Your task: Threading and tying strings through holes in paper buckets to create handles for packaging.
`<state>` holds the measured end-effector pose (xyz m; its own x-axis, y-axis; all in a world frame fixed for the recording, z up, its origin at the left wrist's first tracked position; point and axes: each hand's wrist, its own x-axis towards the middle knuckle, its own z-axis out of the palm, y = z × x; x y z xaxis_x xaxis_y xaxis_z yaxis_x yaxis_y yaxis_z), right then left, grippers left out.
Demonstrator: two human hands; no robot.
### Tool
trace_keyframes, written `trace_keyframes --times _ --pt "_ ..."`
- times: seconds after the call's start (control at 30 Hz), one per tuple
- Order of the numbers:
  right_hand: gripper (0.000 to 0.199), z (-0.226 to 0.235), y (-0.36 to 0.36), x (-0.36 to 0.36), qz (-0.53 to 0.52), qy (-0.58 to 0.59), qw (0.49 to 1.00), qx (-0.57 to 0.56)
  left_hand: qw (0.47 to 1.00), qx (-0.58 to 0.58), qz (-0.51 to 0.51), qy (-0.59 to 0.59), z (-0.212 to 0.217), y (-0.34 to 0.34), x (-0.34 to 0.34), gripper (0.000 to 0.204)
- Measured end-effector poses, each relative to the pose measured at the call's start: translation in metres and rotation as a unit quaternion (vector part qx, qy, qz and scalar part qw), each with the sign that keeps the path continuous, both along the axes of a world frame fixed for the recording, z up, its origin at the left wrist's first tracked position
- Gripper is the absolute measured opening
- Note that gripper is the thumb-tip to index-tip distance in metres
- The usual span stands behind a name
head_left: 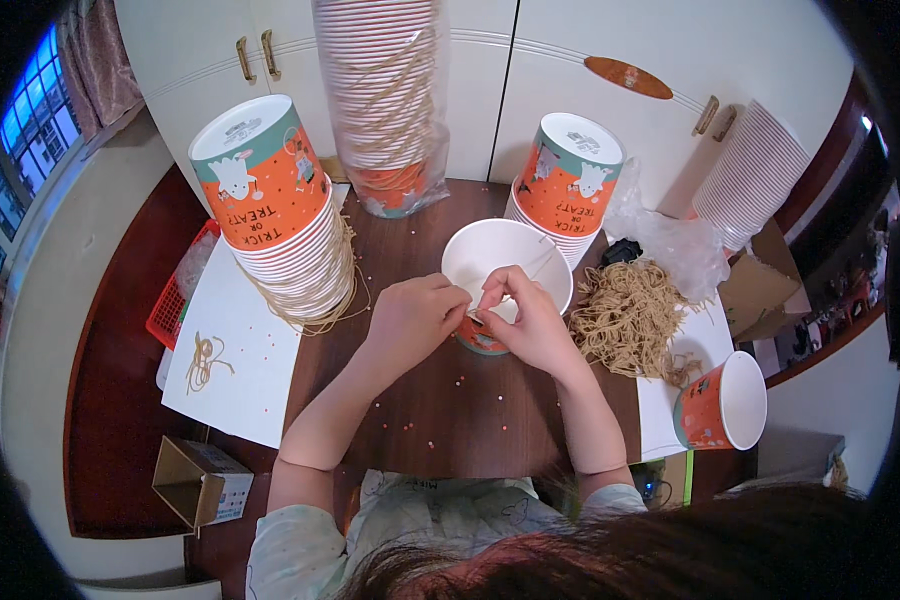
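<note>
A white-lined orange and green paper bucket (480, 243) stands upright in the middle of the brown table. Both my hands meet at its near rim. My left hand (418, 312) is closed in a pinch at the rim's left side. My right hand (526, 322) bends over the near edge, its thumb and fingertips pressed together beside the left fingertips. Something small and pale shows between the two hands, too small to make out. To the right lies a tangled heap of tan cords (630, 315).
Upside-down bucket stacks stand at left (260, 180) and right (573, 180), the left one draped with cords. Behind rises a tall bagged bucket stack (385, 100). A single bucket (705, 405) is at the right edge. Loose cords (207, 362) lie on white board (235, 400); small beads dot the table.
</note>
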<state>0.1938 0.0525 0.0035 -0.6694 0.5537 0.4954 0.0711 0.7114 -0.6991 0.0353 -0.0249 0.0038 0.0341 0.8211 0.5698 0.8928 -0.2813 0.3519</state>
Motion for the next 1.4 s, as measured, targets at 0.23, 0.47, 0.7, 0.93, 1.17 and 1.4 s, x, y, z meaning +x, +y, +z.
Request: trace_keyframes --times 0.23,0.47,0.7,0.93,1.17,1.4 --pt "0.026 0.001 0.001 -0.001 -0.009 -0.001 1.000 -0.012 0.985 -0.034 -0.082 -0.145 -0.003 0.007 -0.008 0.011" --pt "0.026 -0.001 0.002 -0.001 -0.018 0.008 1.000 -0.013 0.914 -0.217 -0.092 -0.331 0.002 0.008 -0.009 0.014" --pt "0.025 -0.001 0.001 0.000 -0.020 0.004 0.999 -0.032 0.923 -0.207 -0.098 -0.310 0.004 0.006 -0.004 0.013" --pt "0.025 0.000 0.001 -0.001 -0.020 0.000 0.999 -0.043 0.917 -0.184 -0.108 -0.338 -0.006 0.010 -0.005 0.009" --pt "0.024 -0.001 0.003 0.001 -0.010 0.002 0.998 -0.060 0.917 -0.178 -0.123 -0.336 -0.004 0.012 -0.003 0.015" --pt "0.021 0.001 0.004 0.003 0.005 -0.033 0.999 -0.002 0.861 -0.189 -0.177 -0.437 -0.016 0.020 -0.010 0.022"
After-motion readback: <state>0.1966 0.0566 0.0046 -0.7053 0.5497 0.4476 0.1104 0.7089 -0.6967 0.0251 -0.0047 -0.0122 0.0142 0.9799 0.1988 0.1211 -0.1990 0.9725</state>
